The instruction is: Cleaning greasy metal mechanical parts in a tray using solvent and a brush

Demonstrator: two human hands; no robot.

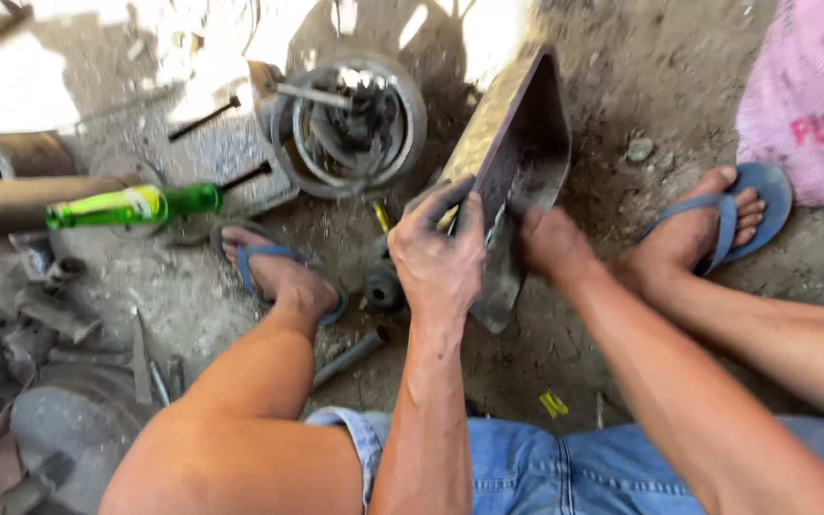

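Fingers [450, 205] of left hand [436, 257] clamped on metal tray [526, 133]; right hand [550, 246] gripping inside, fingers hidden.
Green bottle [135, 205], yellow label, lying left; pink sack [808, 95] far right; tray dark, grimy, tilted.

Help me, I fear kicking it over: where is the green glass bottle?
In the head view, the green glass bottle lies on its side at left, on the ground beyond the left foot.

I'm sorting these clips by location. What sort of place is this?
Probably an outdoor repair yard: a dirt floor, greasy round metal parts and scrap pieces lie about, and both hands grip a metal tray.
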